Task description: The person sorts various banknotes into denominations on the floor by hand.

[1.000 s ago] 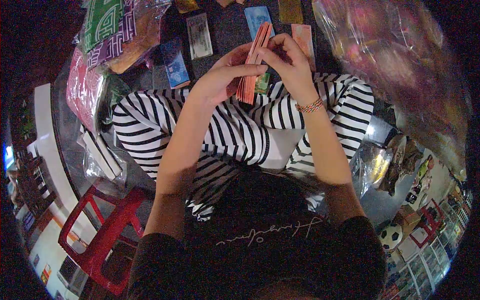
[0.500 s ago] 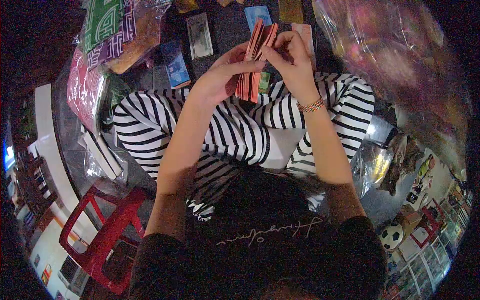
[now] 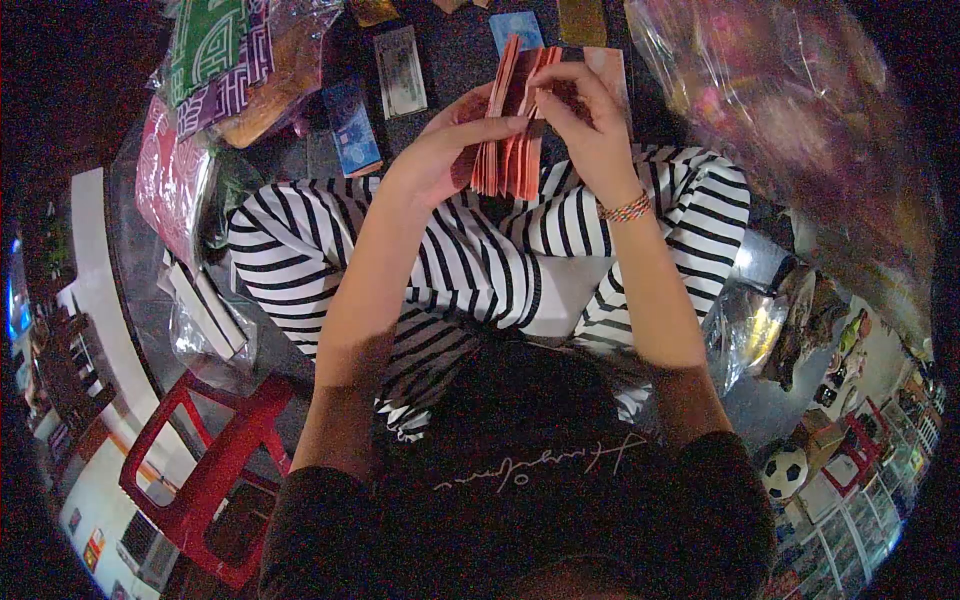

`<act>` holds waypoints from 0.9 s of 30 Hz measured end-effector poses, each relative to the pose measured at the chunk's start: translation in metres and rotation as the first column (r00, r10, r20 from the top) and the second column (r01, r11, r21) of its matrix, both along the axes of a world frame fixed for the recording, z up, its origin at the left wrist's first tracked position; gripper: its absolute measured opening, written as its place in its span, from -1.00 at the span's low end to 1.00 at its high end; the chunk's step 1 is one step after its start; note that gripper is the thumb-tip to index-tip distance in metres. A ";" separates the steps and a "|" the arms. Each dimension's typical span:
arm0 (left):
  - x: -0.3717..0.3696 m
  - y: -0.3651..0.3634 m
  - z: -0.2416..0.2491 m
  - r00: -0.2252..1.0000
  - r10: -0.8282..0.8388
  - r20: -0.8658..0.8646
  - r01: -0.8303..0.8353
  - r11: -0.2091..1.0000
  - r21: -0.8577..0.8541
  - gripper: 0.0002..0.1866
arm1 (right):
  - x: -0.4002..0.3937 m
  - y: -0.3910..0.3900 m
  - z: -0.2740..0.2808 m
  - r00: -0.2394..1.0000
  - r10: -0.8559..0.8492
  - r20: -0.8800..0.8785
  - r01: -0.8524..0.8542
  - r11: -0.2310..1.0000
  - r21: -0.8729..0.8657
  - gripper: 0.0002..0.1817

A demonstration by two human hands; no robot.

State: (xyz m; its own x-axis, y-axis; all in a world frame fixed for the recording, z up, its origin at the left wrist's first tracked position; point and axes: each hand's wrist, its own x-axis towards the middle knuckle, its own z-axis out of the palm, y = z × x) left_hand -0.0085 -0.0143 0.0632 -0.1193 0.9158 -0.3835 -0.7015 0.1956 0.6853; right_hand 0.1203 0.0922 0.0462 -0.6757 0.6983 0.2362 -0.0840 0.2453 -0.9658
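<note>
My left hand (image 3: 440, 150) is wrapped round a thick bundle of red banknotes (image 3: 508, 170), its thumb lying across their face. The notes stand on edge and fan apart at the top. On the right side of the bundle, my right hand (image 3: 592, 112) pinches the edge of the notes between thumb and forefinger; a woven bracelet is on that wrist. Beyond the hands lie a blue bundle of notes (image 3: 352, 130), a grey-green bundle (image 3: 401, 72), another blue bundle (image 3: 516, 30) and a pale red bundle (image 3: 608, 72), partly behind my right hand.
My crossed legs in striped trousers (image 3: 300, 225) are below the hands. Clear plastic packs (image 3: 215, 70) lie at the left, and a large plastic bag (image 3: 780, 110) at the right. A red plastic stool (image 3: 200, 490) and a football (image 3: 784, 472) are nearer my body's sides.
The notes on the right side of the bundle have spread further, and a green patch beneath them is now covered. My right hand has shifted slightly, its fingers curled closer at the edge.
</note>
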 end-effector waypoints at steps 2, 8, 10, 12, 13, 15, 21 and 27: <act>0.000 0.000 0.000 1.000 0.006 -0.001 -0.006 1.000 -0.008 -0.55 | 0.001 0.000 0.000 1.000 0.000 0.025 0.000 1.000 0.031 -0.86; 0.001 0.002 0.001 0.999 -0.035 0.023 0.035 0.999 -0.028 -0.57 | 0.001 0.001 -0.002 0.997 -0.030 0.077 0.021 0.993 0.118 -0.83; 0.003 0.002 0.000 0.999 -0.036 0.010 0.036 0.999 -0.023 -0.58 | 0.001 0.000 -0.001 0.997 -0.032 0.077 0.023 0.992 0.122 -0.83; 0.005 0.002 -0.004 0.999 -0.033 0.020 0.033 0.999 -0.029 -0.59 | 0.001 -0.001 0.000 0.996 -0.035 0.077 0.025 0.992 0.127 -0.83; 0.005 0.002 -0.007 0.999 -0.030 0.030 0.031 0.999 -0.034 -0.59 | 0.001 -0.001 0.001 0.996 -0.037 0.079 0.025 0.989 0.145 -0.83; 0.003 0.003 -0.012 0.999 -0.048 0.022 0.049 0.997 -0.056 -0.60 | 0.001 -0.001 0.003 0.996 -0.040 0.081 0.026 0.986 0.163 -0.83; 0.003 0.003 -0.009 0.997 -0.057 0.055 0.059 0.997 -0.042 -0.60 | 0.002 0.002 -0.001 0.995 -0.009 0.098 0.000 0.996 0.093 -0.83; 0.005 0.003 -0.008 0.998 -0.051 0.034 0.053 0.997 -0.056 -0.61 | 0.003 0.003 -0.005 0.993 -0.039 0.114 0.025 0.992 0.124 -0.83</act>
